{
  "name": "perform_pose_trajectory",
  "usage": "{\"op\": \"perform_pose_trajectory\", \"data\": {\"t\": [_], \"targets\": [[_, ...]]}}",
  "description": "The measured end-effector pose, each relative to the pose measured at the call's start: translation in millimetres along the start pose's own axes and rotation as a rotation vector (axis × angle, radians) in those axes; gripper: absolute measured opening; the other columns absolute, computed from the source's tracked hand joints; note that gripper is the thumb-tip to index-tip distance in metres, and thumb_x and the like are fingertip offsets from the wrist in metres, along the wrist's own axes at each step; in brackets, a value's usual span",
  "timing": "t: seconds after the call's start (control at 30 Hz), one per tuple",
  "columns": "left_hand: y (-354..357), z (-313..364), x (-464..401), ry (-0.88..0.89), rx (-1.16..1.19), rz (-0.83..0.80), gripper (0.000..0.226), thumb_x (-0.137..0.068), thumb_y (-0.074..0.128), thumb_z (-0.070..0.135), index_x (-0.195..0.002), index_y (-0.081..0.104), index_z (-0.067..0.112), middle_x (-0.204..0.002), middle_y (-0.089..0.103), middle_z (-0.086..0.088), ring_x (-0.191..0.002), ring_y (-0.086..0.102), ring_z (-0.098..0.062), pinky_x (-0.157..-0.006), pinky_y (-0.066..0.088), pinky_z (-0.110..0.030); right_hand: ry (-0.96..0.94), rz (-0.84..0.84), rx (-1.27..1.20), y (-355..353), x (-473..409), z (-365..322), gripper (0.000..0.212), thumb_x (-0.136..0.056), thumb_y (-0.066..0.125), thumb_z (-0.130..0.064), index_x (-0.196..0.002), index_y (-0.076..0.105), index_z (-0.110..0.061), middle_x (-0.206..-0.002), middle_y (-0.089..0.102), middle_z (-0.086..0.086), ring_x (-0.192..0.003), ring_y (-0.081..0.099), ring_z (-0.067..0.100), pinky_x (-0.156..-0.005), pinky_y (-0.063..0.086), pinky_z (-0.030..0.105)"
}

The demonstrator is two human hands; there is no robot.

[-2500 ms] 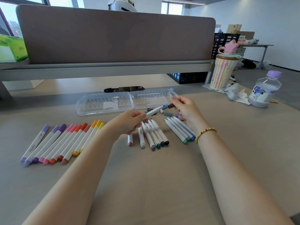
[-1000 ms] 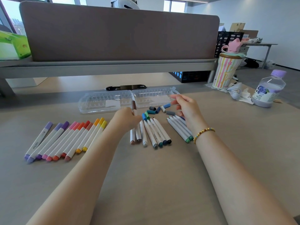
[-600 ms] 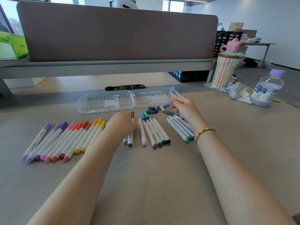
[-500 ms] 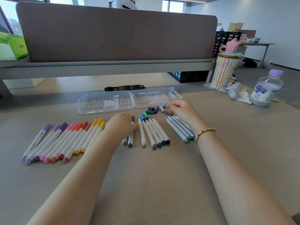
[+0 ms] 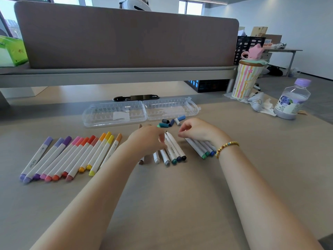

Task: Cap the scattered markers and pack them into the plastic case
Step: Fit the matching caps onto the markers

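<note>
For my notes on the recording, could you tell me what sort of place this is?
Most likely an open-plan office: a desk backed by a fabric divider panel, another table and stacked crates behind, and large windows at the back.

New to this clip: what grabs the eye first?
The fan of capped markers in purple through yellow, lying left on the desk. Mid-desk, both hands work the uncapped markers: the left hand is on them, the right hand hovers close by. Behind them, loose caps lie before the open clear case.
</note>
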State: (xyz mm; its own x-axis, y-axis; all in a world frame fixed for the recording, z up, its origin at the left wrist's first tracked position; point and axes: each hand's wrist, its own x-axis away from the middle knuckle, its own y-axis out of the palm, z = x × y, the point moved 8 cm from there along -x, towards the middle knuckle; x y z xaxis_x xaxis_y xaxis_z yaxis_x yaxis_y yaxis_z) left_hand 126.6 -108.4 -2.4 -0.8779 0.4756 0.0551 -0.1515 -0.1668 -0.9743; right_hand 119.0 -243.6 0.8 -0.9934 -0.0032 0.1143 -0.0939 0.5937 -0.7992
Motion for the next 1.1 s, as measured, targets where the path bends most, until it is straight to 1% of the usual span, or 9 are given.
{"op": "perform_pose_trajectory", "data": {"t": [0.1, 0.23, 0.37, 0.53, 0.6, 0.67, 0.7, 0.9, 1.1], "targets": [[2.4, -2.3, 0.6, -0.009, 0.007, -0.042, 0.028, -0.09, 0.057, 0.037, -0.111, 0.06, 0.019, -0.109, 0.054, 0.002, -0.091, 0.042, -0.011, -0.083, 0.04, -0.027, -0.002, -0.055, 0.116, 10.7, 1.2, -9.5, 0.01, -0.089, 0.062, -0.03, -0.092, 0.059, -0.021, -0.082, 0.05, -0.011, -0.083, 0.049, 0.009, -0.062, 0.036, 0.02], [5.4, -2.2, -1.1, -0.04, 0.012, -0.04, 0.032, -0.093, 0.05, 0.04, -0.11, 0.062, 0.015, -0.109, 0.059, -0.002, -0.095, 0.052, -0.015, -0.084, 0.044, -0.027, 0.031, -0.088, 0.19, 14.4, 4.6, -8.2, 0.014, -0.089, 0.061, -0.032, -0.094, 0.056, -0.019, -0.094, 0.053, -0.004, -0.089, 0.05, 0.014, -0.059, 0.036, 0.021], [7.1, -0.8, -5.3, -0.13, -0.033, 0.052, 0.047, -0.092, 0.041, 0.052, -0.066, 0.052, 0.014, -0.068, 0.048, 0.002, -0.064, 0.048, -0.012, -0.064, 0.044, -0.027, 0.038, -0.077, 0.155, 8.0, 5.6, -2.5, 0.015, -0.09, 0.061, -0.031, -0.095, 0.058, -0.017, -0.094, 0.054, -0.005, -0.09, 0.05, 0.014, -0.074, 0.039, 0.025], [6.0, 5.6, -3.3, -0.157, -0.079, 0.026, 0.043, -0.091, 0.044, 0.042, -0.059, 0.041, 0.013, -0.063, 0.043, 0.002, -0.061, 0.043, -0.012, -0.101, 0.037, -0.039, 0.084, 0.049, 0.043, -12.8, 2.0, 14.4, 0.013, -0.092, 0.056, -0.028, -0.096, 0.058, -0.015, -0.089, 0.052, -0.006, -0.088, 0.05, 0.012, -0.073, 0.039, 0.026], [6.1, 6.9, -1.8, -0.159, -0.052, 0.005, 0.04, -0.089, 0.046, 0.036, -0.058, 0.038, 0.013, -0.061, 0.041, 0.002, -0.055, 0.039, -0.011, -0.084, 0.045, -0.032, 0.117, 0.085, 0.024, -15.7, -0.6, 22.3, 0.013, -0.093, 0.055, -0.028, -0.095, 0.057, -0.016, -0.086, 0.053, -0.004, -0.086, 0.05, 0.014, -0.066, 0.039, 0.025], [8.5, 8.4, -0.4, -0.154, -0.044, -0.023, 0.036, -0.087, 0.048, 0.033, -0.058, 0.037, 0.013, -0.061, 0.04, 0.002, -0.054, 0.038, -0.01, -0.057, 0.038, -0.022, 0.133, 0.099, 0.003, -14.5, -3.4, 26.0, 0.016, -0.094, 0.053, -0.028, -0.099, 0.059, -0.013, -0.087, 0.055, -0.001, -0.085, 0.051, 0.015, -0.065, 0.039, 0.025], [10.1, 9.4, 0.4, -0.151, -0.054, -0.036, 0.035, -0.086, 0.049, 0.032, -0.059, 0.038, 0.014, -0.062, 0.04, 0.002, -0.055, 0.038, -0.01, -0.052, 0.034, -0.021, 0.136, 0.105, -0.007, -13.8, -4.6, 26.9, 0.018, -0.094, 0.052, -0.027, -0.1, 0.06, -0.012, -0.089, 0.056, 0.001, -0.084, 0.051, 0.015, -0.067, 0.039, 0.025], [12.7, 11.8, 1.5, -0.148, -0.063, -0.032, 0.032, -0.089, 0.049, 0.03, -0.062, 0.039, 0.014, -0.063, 0.042, 0.002, -0.055, 0.038, -0.009, -0.05, 0.032, -0.02, 0.097, 0.187, -0.052, -14.8, -8.9, 23.3, 0.014, -0.094, 0.048, -0.023, -0.086, 0.055, -0.013, -0.079, 0.05, 0.003, -0.07, 0.044, 0.014, -0.058, 0.035, 0.025], [-12.6, -22.0, -2.6, -0.252, 0.435, 0.013, 0.03, -0.093, 0.048, 0.029, -0.07, 0.053, 0.009, -0.058, 0.037, 0.0, -0.048, 0.032, -0.011, -0.046, 0.028, -0.019, 0.032, 0.249, -0.111, -11.2, -13.6, 13.7, 0.01, -0.094, 0.047, -0.018, -0.089, 0.056, -0.015, -0.082, 0.054, 0.001, -0.077, 0.048, 0.016, -0.061, 0.037, 0.026]]}}
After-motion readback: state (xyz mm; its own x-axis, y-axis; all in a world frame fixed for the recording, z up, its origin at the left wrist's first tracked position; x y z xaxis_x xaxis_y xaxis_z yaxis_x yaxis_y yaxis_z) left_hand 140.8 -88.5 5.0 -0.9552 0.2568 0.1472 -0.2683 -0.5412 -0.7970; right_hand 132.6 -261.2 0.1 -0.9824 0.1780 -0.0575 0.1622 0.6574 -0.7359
